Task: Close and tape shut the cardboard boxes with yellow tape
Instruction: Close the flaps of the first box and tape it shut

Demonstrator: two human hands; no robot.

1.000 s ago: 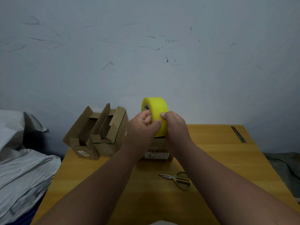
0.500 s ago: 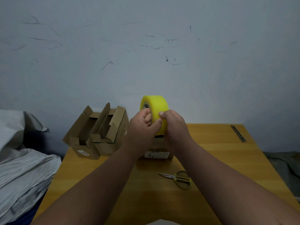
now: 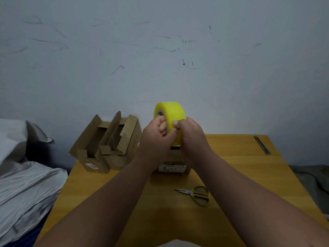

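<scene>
I hold a wide roll of yellow tape (image 3: pixel 170 113) upright in the air in front of the wall. My left hand (image 3: pixel 157 134) grips it with fingers hooked into the core. My right hand (image 3: pixel 191 135) holds the roll's right side, its thumb pressed on the tape face. Right below the roll a cardboard box (image 3: pixel 173 167) with a white label stands on the wooden table (image 3: pixel 240 168), mostly hidden by my hands. Two open cardboard boxes (image 3: pixel 108 145) with raised flaps stand at the table's back left corner.
Yellow-handled scissors (image 3: pixel 197 194) lie on the table near my right forearm. A dark utility knife (image 3: pixel 262 147) lies at the back right corner. Crumpled grey bags (image 3: pixel 23 186) are piled left of the table. The wall stands close behind.
The roll and both hands have risen very slightly. My right thumb has shifted a little on the tape face. Nothing else has moved.
</scene>
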